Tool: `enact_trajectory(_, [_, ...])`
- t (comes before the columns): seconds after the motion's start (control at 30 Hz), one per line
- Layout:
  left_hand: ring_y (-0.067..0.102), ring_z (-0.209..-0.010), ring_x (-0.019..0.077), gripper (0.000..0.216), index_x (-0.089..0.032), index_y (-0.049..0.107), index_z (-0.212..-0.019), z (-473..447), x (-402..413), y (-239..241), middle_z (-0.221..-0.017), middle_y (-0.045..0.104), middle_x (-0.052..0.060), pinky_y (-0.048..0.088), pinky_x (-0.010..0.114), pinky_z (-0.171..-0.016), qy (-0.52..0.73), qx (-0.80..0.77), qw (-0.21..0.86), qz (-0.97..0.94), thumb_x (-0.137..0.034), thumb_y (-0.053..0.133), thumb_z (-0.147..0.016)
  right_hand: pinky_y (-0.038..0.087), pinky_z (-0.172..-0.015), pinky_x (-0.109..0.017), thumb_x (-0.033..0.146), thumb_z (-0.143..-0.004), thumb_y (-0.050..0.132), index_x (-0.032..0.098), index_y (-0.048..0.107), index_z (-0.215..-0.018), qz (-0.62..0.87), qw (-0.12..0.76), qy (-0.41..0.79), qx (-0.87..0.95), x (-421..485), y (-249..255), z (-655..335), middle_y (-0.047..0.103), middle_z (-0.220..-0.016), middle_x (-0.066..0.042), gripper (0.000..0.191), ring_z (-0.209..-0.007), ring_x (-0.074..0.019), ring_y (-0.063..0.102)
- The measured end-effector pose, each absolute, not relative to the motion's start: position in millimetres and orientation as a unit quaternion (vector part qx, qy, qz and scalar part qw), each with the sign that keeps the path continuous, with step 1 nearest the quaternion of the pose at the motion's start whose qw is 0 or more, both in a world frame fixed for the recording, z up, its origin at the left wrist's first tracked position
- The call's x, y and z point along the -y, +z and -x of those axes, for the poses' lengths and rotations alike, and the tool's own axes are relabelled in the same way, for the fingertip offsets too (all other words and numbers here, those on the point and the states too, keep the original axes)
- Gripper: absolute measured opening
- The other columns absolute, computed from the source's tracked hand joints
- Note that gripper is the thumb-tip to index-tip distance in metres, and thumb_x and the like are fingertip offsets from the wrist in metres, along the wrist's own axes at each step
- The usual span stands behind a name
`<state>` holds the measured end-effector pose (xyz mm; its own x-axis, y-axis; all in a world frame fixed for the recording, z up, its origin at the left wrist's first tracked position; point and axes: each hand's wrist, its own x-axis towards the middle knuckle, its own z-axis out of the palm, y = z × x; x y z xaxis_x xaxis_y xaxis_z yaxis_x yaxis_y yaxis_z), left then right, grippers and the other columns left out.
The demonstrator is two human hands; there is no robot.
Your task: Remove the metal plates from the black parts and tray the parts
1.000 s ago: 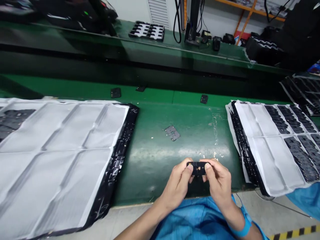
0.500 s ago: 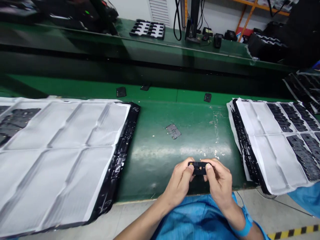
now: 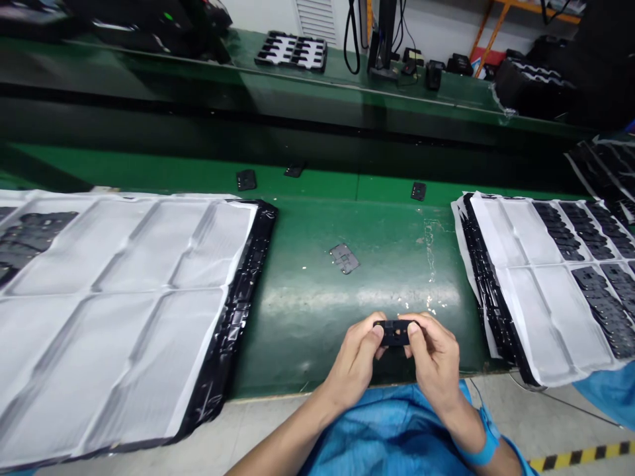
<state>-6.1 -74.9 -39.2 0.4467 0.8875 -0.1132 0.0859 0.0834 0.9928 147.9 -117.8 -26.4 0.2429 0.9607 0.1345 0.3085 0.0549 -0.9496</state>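
Observation:
Both hands grip a small flat black plastic part [image 3: 395, 332] with a hole near its middle, just above the bench's front edge. My left hand [image 3: 354, 360] pinches its left end, thumb on top and fingers behind. On the right end, my right hand [image 3: 436, 360] presses with the thumb, its fingers curled at the back. The part's underside is hidden. A flat grey-black piece [image 3: 344, 258] with small notches lies on the green bench [image 3: 307, 311] beyond my hands.
Left stands a stack of white-lined trays [image 3: 124, 291], some black parts at its far left. A similar stack [image 3: 540, 297] on the right holds rows of black parts. Small black parts [image 3: 246, 180] lie on the green belt [image 3: 337, 185]. A black-and-white tray [image 3: 292, 51] rests on the back shelf.
The small black parts on the green belt have shifted slightly right. Both hands keep the same hold on the black plastic part, nearly unmoved.

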Motion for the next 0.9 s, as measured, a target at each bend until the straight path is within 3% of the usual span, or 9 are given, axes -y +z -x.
enact_trajectory(0.17, [0.041, -0.058, 0.0147, 0.046, -0.022, 0.047, -0.07, 3.3, 75.1, -36.9, -0.064, 0.045, -0.004, 0.033, 0.028, -0.06, 0.345, -0.425, 0.615, -0.568, -0.046, 0.035, -0.106, 0.046, -0.056, -0.027, 0.021, -0.105, 0.051, 0.021, 0.078, -0.103, 0.592, 0.508, 0.308, 0.544, 117.3, -25.4, -147.0, 0.062, -0.073, 0.0, 0.026, -0.057, -0.0149, 0.058])
enact_trajectory(0.37, [0.038, -0.056, 0.014, 0.039, -0.022, 0.048, -0.068, 1.2, 72.6, -42.3, -0.059, 0.044, -0.004, 0.031, 0.028, -0.057, 0.347, -0.453, 0.657, -0.494, -0.041, 0.039, -0.1, 0.053, -0.067, -0.029, 0.014, -0.103, 0.052, 0.024, 0.074, -0.121, 0.553, 0.5, 0.293, 0.598, 125.2, -31.2, -145.9, 0.072, -0.093, -0.005, 0.03, -0.071, -0.0175, 0.066])
enact_trajectory(0.5, [0.036, -0.052, 0.0134, 0.038, -0.023, 0.045, -0.068, 1.2, 75.3, -35.1, -0.054, 0.043, -0.005, 0.03, 0.028, -0.054, 0.336, -0.47, 0.67, -0.466, -0.042, 0.037, -0.1, 0.053, -0.062, -0.027, 0.024, -0.106, 0.053, 0.021, 0.076, -0.116, 0.552, 0.505, 0.367, 0.553, 123.3, -29.7, -148.0, 0.066, -0.079, -0.002, 0.025, -0.062, -0.0148, 0.061])
enact_trajectory(0.63, [0.037, -0.051, 0.0132, 0.039, -0.022, 0.05, -0.071, 5.8, 79.5, -24.0, -0.054, 0.046, -0.006, 0.031, 0.028, -0.053, 0.313, -0.446, 0.669, -0.506, -0.043, 0.037, -0.102, 0.051, -0.056, -0.024, 0.041, -0.105, 0.057, 0.017, 0.077, -0.107, 0.561, 0.499, 0.48, 0.454, 118.2, -28.1, -152.2, 0.059, -0.061, 0.003, 0.032, -0.054, -0.0133, 0.057])
enact_trajectory(0.9, [0.042, -0.055, 0.0137, 0.039, -0.022, 0.051, -0.072, 7.2, 82.1, -21.3, -0.059, 0.048, -0.005, 0.035, 0.027, -0.056, 0.317, -0.438, 0.649, -0.535, -0.04, 0.037, -0.104, 0.049, -0.055, -0.022, 0.048, -0.102, 0.061, 0.016, 0.078, -0.101, 0.559, 0.507, 0.512, 0.411, 116.7, -26.9, -153.2, 0.059, -0.057, 0.003, 0.036, -0.052, -0.0122, 0.056])
